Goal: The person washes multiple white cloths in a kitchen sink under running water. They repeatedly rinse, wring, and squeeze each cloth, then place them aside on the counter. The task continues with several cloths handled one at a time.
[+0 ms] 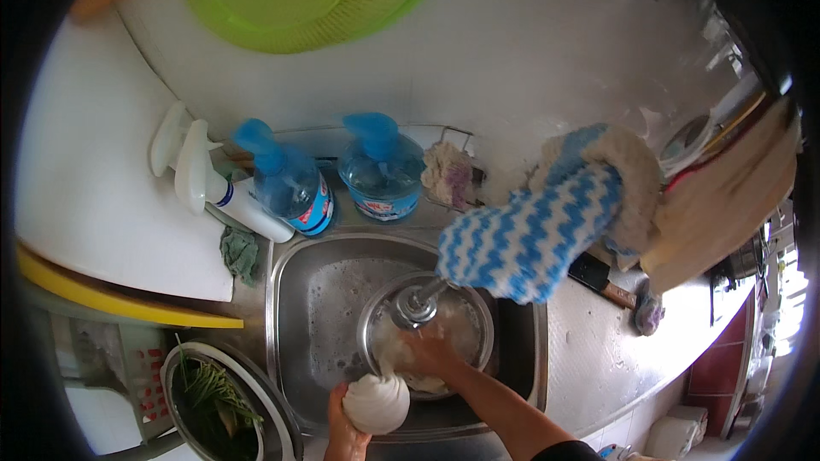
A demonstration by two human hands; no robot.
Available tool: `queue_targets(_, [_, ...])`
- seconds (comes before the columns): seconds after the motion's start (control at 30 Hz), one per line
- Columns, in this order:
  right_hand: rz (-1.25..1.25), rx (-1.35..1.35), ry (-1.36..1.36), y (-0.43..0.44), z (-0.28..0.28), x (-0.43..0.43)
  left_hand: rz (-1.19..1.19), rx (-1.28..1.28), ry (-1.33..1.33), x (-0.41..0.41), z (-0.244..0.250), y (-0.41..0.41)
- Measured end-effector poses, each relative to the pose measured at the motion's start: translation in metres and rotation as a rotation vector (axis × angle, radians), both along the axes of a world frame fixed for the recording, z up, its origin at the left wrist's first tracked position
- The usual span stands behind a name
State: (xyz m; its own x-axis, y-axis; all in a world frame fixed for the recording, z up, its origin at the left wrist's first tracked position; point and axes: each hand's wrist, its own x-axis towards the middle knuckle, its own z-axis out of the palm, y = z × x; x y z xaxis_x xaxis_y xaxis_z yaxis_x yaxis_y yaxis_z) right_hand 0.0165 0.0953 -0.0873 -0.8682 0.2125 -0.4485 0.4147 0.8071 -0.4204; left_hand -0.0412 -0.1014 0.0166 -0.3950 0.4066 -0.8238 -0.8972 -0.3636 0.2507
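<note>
My left hand (346, 419) holds a white rounded bowl (377, 404), its ribbed underside turned up, over the sink's front edge. My right hand (430, 351) reaches into a round metal basin (366, 333) of cloudy water that stands in the steel sink (320, 250); the fingers are partly hidden by the water, and whether they hold anything cannot be told. Just above this hand is the chrome faucet head (416, 307). A blue and white knitted cloth (532, 230) hangs over the faucet's spout.
Behind the sink stand two blue pump bottles (295, 186) (380, 173) and white spray bottles (256, 211). A cleaver (592, 272) lies on the right counter (589, 352). At the lower left, a bin (262, 397) holds green plant scraps. A green plastic basket (307, 0) is above.
</note>
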Motion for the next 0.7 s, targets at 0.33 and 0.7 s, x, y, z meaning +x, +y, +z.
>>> queue_targets(0.33, [-0.565,-0.364,0.051,0.031,-0.026,-0.018,0.124,-0.061,-0.061,0.026,0.014,-0.021])
queue_targets(0.7, [-0.018,0.062,0.185,0.029,0.083,0.037,0.039,0.038,-0.052,0.02,-0.002,-0.027])
